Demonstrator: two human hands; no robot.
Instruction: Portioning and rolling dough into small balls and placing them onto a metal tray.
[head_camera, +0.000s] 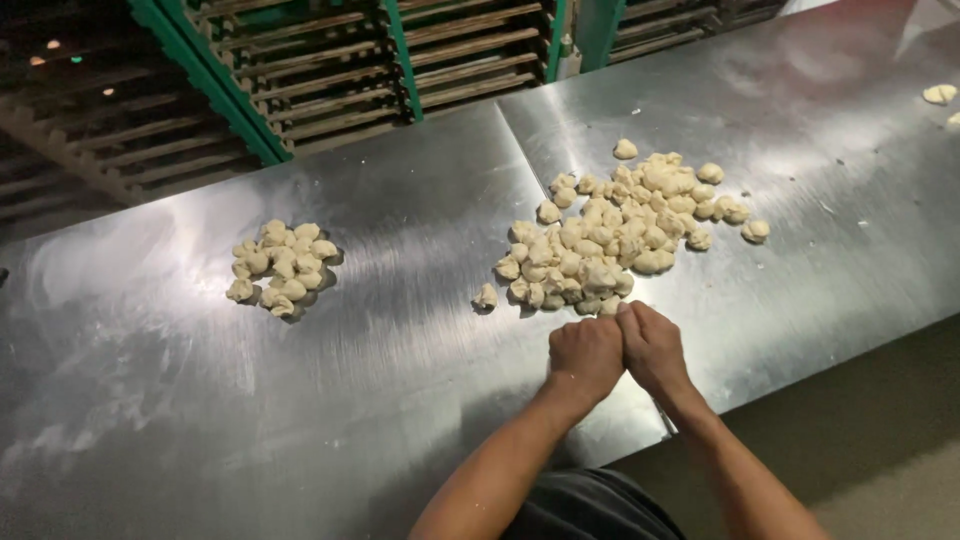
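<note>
Left hand (585, 358) and right hand (652, 346), both clenched and pressed together, rest beside a heap of pale, lumpy dough pieces (612, 232) on a steel table (400, 330).

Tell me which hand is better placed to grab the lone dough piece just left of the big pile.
Left, probably. The left hand sits nearer the lone dough piece. The right hand, pressed against it, would have to cross over. Both are closed fists below the big pile.
</note>
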